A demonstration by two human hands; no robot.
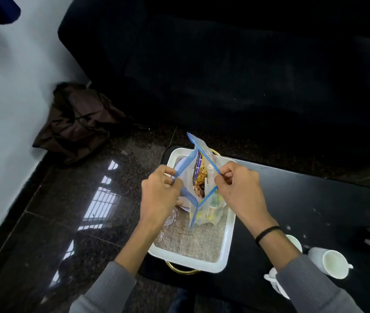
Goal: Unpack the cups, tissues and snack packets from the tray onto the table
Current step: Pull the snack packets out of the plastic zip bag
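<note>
clear plastic bag [198,188], burlap liner [198,241] (coarse)

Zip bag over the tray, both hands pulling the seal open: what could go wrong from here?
1. Left hand and right hand pull the zip bag mouth apart in mid-air; a hard tug might spill the snack packets.
2. The tray overhangs the table edge; pressing down could tip it.
3. The cup lies on its side and may roll.

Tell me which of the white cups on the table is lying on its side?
The cup farthest right on the black table, its open mouth turned toward the camera. The cup behind the right wrist seems to stand upright; the third cup is mostly hidden by the sleeve.
</note>
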